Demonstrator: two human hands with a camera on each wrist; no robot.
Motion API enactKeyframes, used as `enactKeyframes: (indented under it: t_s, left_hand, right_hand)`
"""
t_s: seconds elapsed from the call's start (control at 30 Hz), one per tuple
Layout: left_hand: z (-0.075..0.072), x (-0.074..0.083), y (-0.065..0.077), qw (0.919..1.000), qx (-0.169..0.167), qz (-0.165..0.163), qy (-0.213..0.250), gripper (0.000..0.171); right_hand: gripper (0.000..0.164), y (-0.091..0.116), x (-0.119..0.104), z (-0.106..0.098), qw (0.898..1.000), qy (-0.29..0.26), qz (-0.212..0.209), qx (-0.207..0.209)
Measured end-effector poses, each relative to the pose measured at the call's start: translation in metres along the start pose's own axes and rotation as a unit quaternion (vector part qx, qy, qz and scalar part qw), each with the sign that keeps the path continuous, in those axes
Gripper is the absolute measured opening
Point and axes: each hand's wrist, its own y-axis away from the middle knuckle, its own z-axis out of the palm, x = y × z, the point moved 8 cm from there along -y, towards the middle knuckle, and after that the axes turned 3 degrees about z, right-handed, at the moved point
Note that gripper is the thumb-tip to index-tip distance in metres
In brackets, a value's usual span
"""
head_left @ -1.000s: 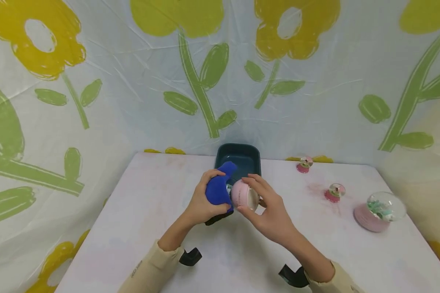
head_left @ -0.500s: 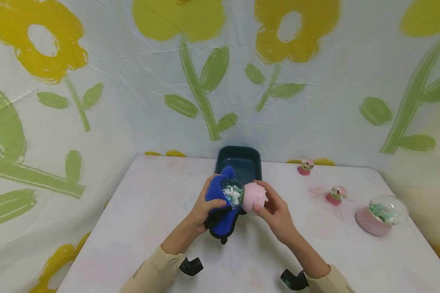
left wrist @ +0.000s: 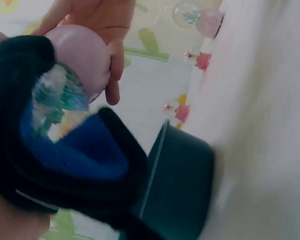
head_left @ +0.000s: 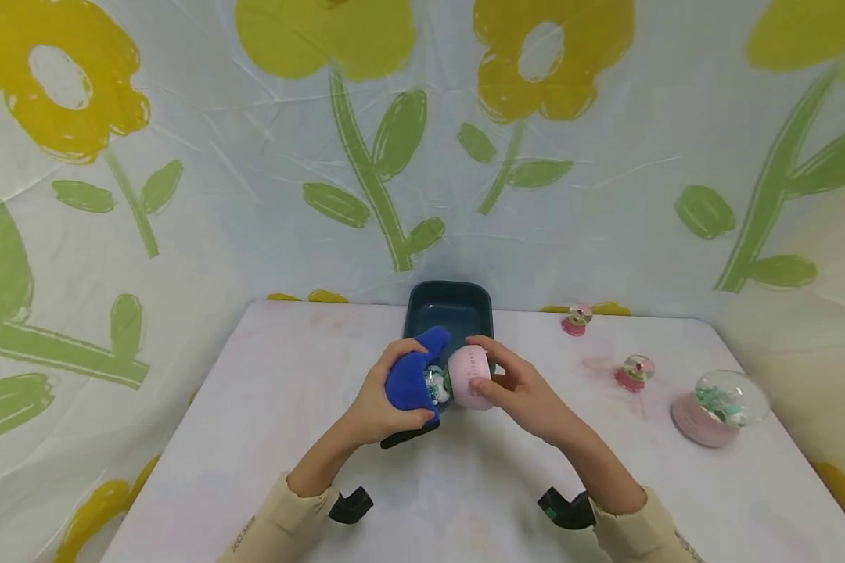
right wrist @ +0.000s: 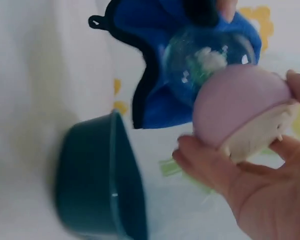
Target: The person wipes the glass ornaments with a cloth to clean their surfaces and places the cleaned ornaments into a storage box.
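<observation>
My right hand (head_left: 524,391) grips the pink base of a snow globe (head_left: 469,377), held sideways above the table with its clear dome facing left. In the right wrist view the cream underside of the base (right wrist: 260,132) shows. A blue cloth with black edging (head_left: 408,383) is wrapped around part of the dome, and my left hand (head_left: 376,399) holds it there with the fingers above and thumb below. White and teal figures (left wrist: 60,95) show through the dome in the left wrist view.
Just beyond the hands stands a dark teal bin (head_left: 449,293). To the right are two small pink globes (head_left: 577,319) and a larger pink-based snow globe (head_left: 711,414). A flower-printed sheet (head_left: 275,156) hangs behind the white table (head_left: 267,438).
The snow globe has been turned about within the cloth, its base swinging out and back. The cloth's lower flap hung open half a second ago and is now gathered over the dome again.
</observation>
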Motion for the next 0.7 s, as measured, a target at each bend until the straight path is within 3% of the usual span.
enactKeyframes:
  t_s: [0.1, 0.2, 0.3, 0.4, 0.47, 0.53, 0.57, 0.6, 0.63, 0.7]
  left_hand:
    - [-0.005, 0.005, 0.0, 0.9993, 0.017, 0.023, -0.025, 0.076]
    - [-0.008, 0.004, 0.002, 0.9989, 0.034, 0.024, -0.023, 0.077]
    - [-0.011, 0.0, 0.004, 0.9984, 0.056, 0.005, -0.01, 0.077]
    - [-0.016, -0.004, 0.006, 0.9956, 0.091, -0.018, 0.018, 0.075]
    - [-0.02, -0.007, 0.007, 0.9918, 0.112, -0.032, 0.053, 0.075]
    - [-0.019, -0.011, 0.007, 0.9863, 0.122, -0.046, 0.1, 0.074]
    - [-0.018, -0.013, 0.007, 0.9826, 0.122, -0.053, 0.13, 0.074]
    - [-0.015, -0.016, 0.007, 0.9777, 0.119, -0.059, 0.163, 0.073]
    - [-0.012, -0.019, 0.007, 0.9723, 0.114, -0.067, 0.193, 0.072]
    - [-0.008, -0.026, 0.006, 0.9616, 0.1, -0.081, 0.243, 0.07]
  right_hand:
    - [0.055, 0.001, -0.018, 0.007, 0.996, 0.074, -0.05, 0.028]
    - [0.059, 0.007, -0.032, 0.017, 0.978, 0.162, -0.112, 0.064]
    - [0.062, 0.014, -0.045, 0.027, 0.947, 0.252, -0.177, 0.094]
    - [0.061, 0.017, -0.049, 0.037, 0.907, 0.328, -0.239, 0.117]
    - [0.058, 0.018, -0.047, 0.043, 0.883, 0.355, -0.278, 0.13]
    - [0.058, 0.02, -0.043, 0.045, 0.867, 0.361, -0.31, 0.146]
    - [0.057, 0.022, -0.04, 0.045, 0.864, 0.354, -0.323, 0.155]
    - [0.057, 0.024, -0.036, 0.044, 0.867, 0.336, -0.33, 0.161]
    - [0.057, 0.026, -0.032, 0.041, 0.875, 0.309, -0.335, 0.166]
    - [0.058, 0.026, -0.023, 0.036, 0.9, 0.233, -0.329, 0.169]
